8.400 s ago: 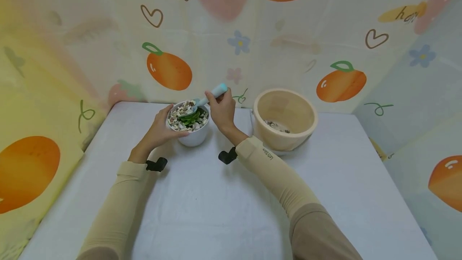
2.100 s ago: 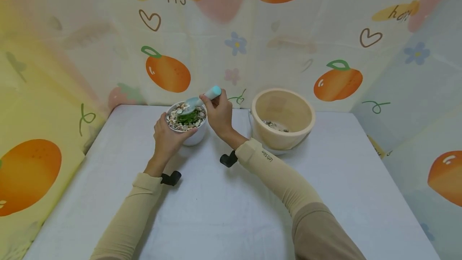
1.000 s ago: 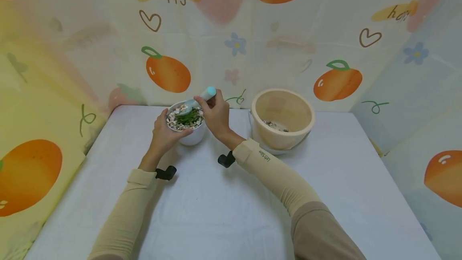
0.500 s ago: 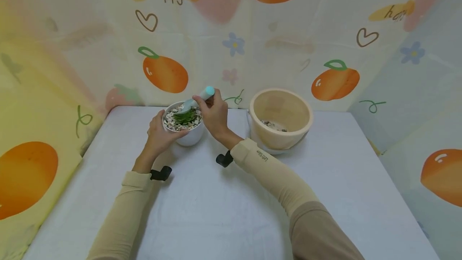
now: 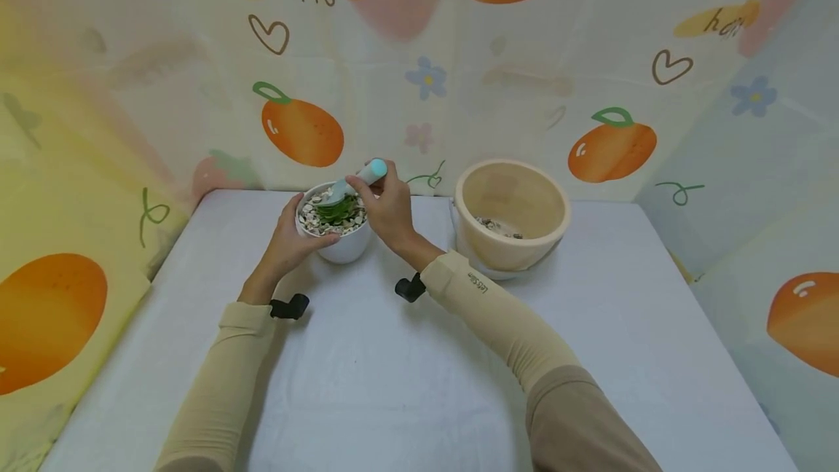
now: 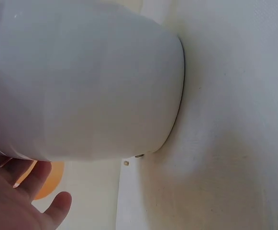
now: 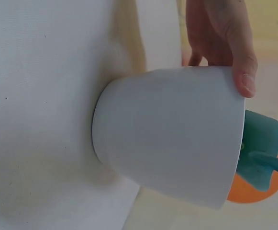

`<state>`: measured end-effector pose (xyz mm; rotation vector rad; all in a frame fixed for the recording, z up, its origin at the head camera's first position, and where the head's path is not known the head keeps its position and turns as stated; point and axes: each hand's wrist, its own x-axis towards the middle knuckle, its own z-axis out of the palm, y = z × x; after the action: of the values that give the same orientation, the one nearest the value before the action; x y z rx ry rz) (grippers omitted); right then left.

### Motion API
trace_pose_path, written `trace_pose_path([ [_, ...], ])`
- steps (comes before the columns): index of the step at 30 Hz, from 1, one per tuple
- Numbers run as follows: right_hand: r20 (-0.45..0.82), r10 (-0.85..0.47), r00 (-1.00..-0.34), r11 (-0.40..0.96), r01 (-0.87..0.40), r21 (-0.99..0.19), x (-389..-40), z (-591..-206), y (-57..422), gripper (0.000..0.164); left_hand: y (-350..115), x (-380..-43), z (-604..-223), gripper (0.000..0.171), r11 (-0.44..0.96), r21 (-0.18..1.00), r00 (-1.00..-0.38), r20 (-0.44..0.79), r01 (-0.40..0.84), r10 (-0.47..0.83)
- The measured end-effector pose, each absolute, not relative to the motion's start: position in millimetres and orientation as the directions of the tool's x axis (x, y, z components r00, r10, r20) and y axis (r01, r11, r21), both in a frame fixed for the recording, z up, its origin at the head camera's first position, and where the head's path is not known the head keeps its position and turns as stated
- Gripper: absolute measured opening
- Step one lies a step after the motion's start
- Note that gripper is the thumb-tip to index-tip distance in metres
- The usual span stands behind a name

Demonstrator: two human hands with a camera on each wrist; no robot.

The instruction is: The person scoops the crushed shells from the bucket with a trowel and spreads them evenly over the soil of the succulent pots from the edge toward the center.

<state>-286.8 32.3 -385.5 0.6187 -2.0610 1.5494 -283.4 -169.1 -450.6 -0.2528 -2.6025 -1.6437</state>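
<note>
A white flowerpot (image 5: 346, 248) stands on the table, filled with pale pebbles (image 5: 311, 220) around a small green plant (image 5: 338, 214). My left hand (image 5: 286, 245) grips the pot from the left, thumb along the near rim and fingers around the far side. In the right wrist view the thumb (image 7: 245, 79) presses on the rim. With my right hand (image 5: 392, 213) I pinch the handle of a small blue-green toy shovel (image 5: 371, 172). Its blade (image 7: 259, 143) dips inside the rim, against the pebbles and beside the leaves; the blade's tip is hidden.
To the right stands a larger beige planter (image 5: 514, 242), with a few pebbles at its bottom. A white cloth covers the table (image 5: 393, 384), and a fruit-print curtain (image 5: 485, 115) hangs right behind it. Two grains (image 6: 126, 163) lie near the pot's base.
Over the last two seconds my right hand and the shovel have shifted slightly left, with the blade lower over the plant. My left hand has shifted a little left, still on the pot.
</note>
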Motion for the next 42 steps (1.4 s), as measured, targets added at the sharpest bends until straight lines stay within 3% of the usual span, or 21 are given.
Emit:
trace_pose_path([
  [10,0.640,-0.096,-0.762,0.266,-0.640,-0.721,-284,-380,30,0.029,-165,-284,-458,0.101,0.477,0.857,-0.979,0.197,0.196,0.050],
  [23,0.647,-0.067,-0.759,0.291,-0.635,-0.715,-287,-373,36,0.029,-151,-271,-453,0.113,0.619,0.783,-0.982,0.155,0.058,-0.104],
  [42,0.677,-0.052,-0.734,0.289,-0.660,-0.693,-286,-378,31,0.033,-164,-278,-456,0.116,0.501,0.858,-0.993,0.116,0.108,0.016],
])
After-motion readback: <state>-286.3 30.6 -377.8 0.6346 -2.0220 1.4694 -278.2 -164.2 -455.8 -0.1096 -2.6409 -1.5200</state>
